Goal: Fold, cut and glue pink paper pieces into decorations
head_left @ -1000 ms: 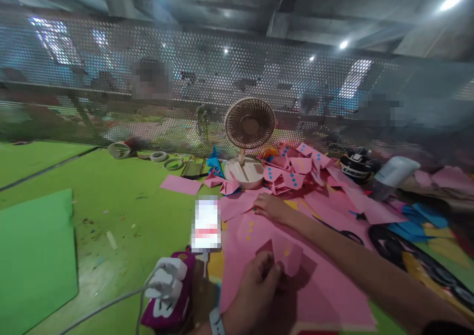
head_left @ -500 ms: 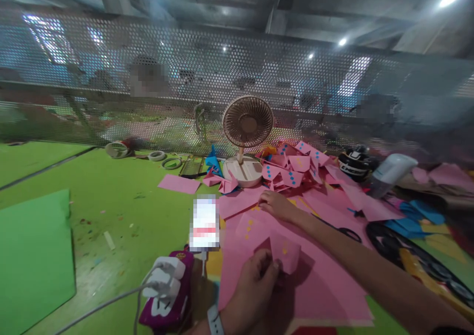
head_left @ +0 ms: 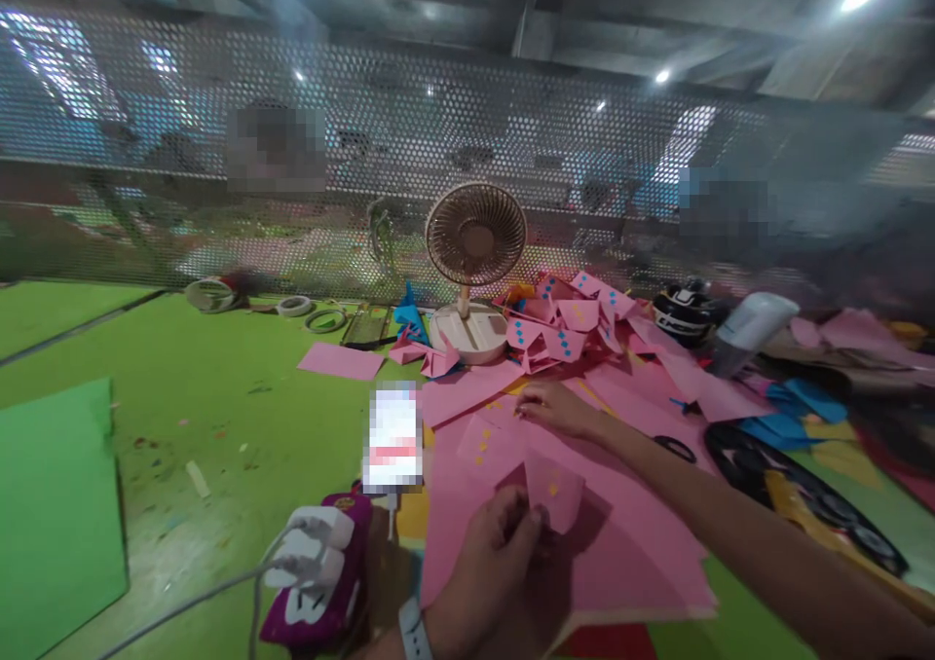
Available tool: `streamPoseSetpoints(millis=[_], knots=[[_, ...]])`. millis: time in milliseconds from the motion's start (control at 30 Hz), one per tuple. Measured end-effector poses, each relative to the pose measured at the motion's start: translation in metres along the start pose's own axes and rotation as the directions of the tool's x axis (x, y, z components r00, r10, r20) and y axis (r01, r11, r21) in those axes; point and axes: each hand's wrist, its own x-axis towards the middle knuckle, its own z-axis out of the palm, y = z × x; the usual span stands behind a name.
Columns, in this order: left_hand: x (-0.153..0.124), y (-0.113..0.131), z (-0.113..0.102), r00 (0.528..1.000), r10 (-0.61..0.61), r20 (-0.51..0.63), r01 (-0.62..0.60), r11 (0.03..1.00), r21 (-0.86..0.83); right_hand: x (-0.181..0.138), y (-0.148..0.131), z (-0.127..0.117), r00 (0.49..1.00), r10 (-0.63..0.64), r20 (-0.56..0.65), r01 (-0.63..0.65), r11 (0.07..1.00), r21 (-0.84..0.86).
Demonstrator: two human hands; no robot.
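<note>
My left hand (head_left: 486, 568) is low in the middle, fingers pinched on a small folded pink paper piece (head_left: 553, 488) with yellow dots. It lies on a large pink paper sheet (head_left: 620, 553). My right hand (head_left: 549, 407) reaches forward from the right, fingers curled and resting on pink sheets near some yellow dots (head_left: 485, 438). What it holds, if anything, I cannot make out.
A small fan (head_left: 474, 251) stands behind a heap of folded pink pieces with blue dots (head_left: 566, 324). A phone (head_left: 393, 436), a purple power strip with white plugs (head_left: 314, 568), tape rolls (head_left: 325, 320), scissors (head_left: 673, 446) and a dark green sheet (head_left: 51, 504) lie on the green table, before a perforated metal screen (head_left: 182, 173).
The view has drifted slightly right and up. My right hand has slid a little nearer along the pink sheets. My left hand keeps its pinch on the folded piece.
</note>
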Motion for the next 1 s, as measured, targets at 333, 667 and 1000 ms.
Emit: streamPoseSetpoints(millis=[333,667,1000], knots=[[0.000,0.005,0.002,1.000,0.006,-0.008,-0.005,0.997,0.072,-0.010,0.000,0.003,0.988,0.040,-0.150,-0.064,0.985,-0.159],[0.003,-0.002,-0.001,0.998,-0.060,-0.009,0.061,0.995,0.077,-0.035,-0.004,0.031,0.979,-0.148,-0.143,0.062,0.872,-0.485],[0.004,0.006,-0.003,0.997,-0.071,-0.032,0.070,0.997,-0.037,-0.035,-0.014,-0.001,0.892,0.394,-0.220,-0.160,0.732,0.662]])
